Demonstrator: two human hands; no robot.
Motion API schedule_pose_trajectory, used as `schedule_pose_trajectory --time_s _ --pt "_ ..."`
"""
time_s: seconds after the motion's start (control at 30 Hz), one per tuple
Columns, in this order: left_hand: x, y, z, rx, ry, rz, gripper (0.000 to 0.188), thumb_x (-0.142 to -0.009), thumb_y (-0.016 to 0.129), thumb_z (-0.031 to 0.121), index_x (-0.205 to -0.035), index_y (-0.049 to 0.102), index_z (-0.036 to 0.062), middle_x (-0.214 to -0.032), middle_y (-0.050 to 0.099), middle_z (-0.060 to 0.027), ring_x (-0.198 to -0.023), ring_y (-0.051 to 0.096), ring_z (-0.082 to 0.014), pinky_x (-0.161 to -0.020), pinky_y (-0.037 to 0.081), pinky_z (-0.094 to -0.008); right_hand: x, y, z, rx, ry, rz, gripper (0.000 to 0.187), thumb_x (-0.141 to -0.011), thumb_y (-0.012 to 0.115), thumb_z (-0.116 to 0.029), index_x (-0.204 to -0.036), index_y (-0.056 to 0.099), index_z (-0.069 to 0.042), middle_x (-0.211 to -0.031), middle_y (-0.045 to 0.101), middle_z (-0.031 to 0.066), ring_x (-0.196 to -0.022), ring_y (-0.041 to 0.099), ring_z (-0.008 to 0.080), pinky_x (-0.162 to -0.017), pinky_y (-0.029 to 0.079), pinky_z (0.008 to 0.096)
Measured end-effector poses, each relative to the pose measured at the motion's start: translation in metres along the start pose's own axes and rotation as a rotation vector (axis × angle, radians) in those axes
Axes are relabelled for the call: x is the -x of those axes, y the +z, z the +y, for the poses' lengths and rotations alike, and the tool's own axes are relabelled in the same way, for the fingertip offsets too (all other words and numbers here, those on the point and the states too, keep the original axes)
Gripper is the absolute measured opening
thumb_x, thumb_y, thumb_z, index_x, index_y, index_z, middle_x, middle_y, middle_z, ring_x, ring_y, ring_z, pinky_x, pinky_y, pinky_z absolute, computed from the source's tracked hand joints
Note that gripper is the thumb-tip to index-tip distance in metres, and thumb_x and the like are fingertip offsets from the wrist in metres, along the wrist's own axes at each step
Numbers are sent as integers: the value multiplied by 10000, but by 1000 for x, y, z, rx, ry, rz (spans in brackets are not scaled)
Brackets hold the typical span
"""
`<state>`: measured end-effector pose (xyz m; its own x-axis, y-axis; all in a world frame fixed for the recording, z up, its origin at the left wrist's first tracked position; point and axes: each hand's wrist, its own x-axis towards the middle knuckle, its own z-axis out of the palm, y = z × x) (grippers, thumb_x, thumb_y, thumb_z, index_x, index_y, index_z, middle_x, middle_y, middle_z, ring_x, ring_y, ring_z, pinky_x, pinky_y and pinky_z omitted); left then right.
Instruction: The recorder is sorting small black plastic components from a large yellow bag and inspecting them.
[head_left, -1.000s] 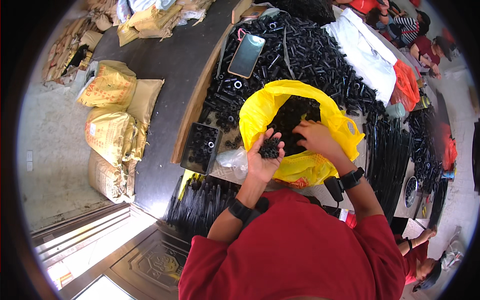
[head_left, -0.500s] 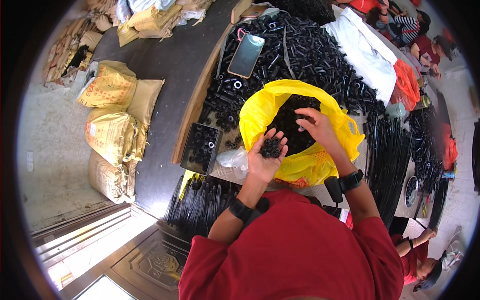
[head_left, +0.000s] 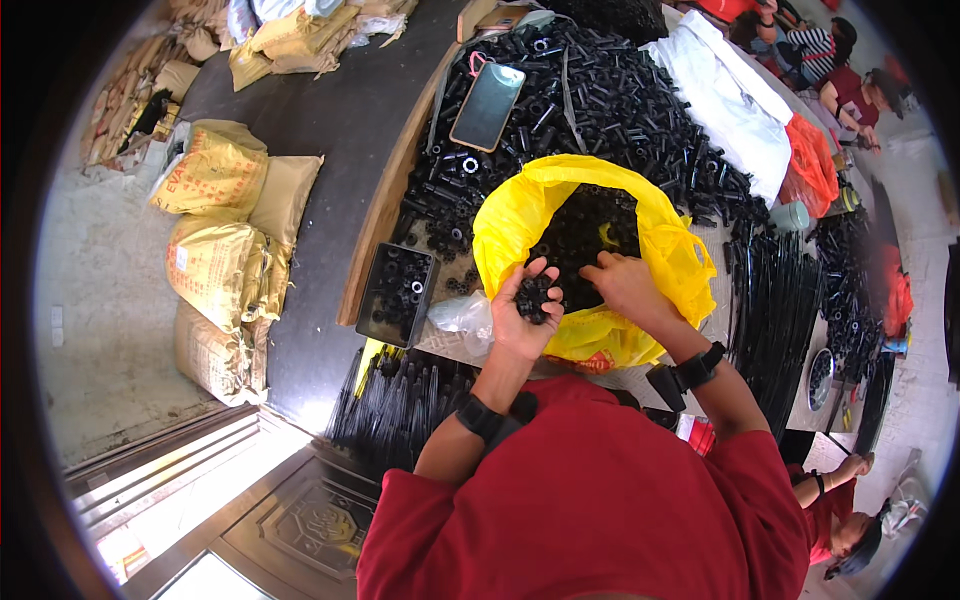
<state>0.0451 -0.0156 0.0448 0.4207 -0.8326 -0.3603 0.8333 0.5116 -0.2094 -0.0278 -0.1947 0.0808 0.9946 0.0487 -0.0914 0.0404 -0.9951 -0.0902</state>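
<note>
My left hand (head_left: 524, 318) is palm up at the near left rim of a yellow plastic bag (head_left: 506, 228), its fingers curled round a handful of small black ring-shaped parts (head_left: 537, 297). Inside the bag's wide mouth lies a heap of similar black parts (head_left: 575, 228). My right hand (head_left: 628, 290) reaches over the bag's near right side, fingertips bent together at the heap. Whatever is between those fingertips is too small to make out. A bit of yellow (head_left: 607, 235) shows among the parts in the bag.
Behind the bag spreads a big pile of black tubular pieces (head_left: 600, 100), with a phone (head_left: 487, 107) lying on it. A black tray (head_left: 397, 295) of small parts and a clear plastic bag (head_left: 463, 318) are at left. Long black rods (head_left: 765, 310) lie right; co-workers sit beyond.
My right hand has come down and nearer, its fingers drawing together at the heap. My left hand has tilted, and its fingers curl more closely round the black parts.
</note>
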Motion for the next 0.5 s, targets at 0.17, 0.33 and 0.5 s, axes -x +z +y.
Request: schedule_pose_trajectory --time_s 0.17,0.33,0.5 --pt "0 5 -2 -83 72 43 311 -892 465 300 -1056 567 55 -1032 573 -134 -853 552 -257 -678 502 -311 -10 -14 11 -662 230 205 255 -758 626 -122 -1012 625 -98 -788 625 114 -638 615 218 -573 479 330" --pt "1 16 -11 -90 125 72 331 -892 460 305 -1087 557 56 -1108 565 -142 -1015 544 -299 -857 470 -398 -13 -54 -17 -1154 398 142 294 -790 628 -136 -1073 585 -68 -792 628 74 -555 536 145 -540 443 231" --pt "0 11 -7 -83 146 68 318 -885 472 311 -1075 566 74 -1081 576 -129 -987 550 -291 -810 490 -380 -25 -37 -22 -1104 145 253 227 -758 646 -116 -977 611 -69 -819 631 68 -660 588 182 -589 456 268"
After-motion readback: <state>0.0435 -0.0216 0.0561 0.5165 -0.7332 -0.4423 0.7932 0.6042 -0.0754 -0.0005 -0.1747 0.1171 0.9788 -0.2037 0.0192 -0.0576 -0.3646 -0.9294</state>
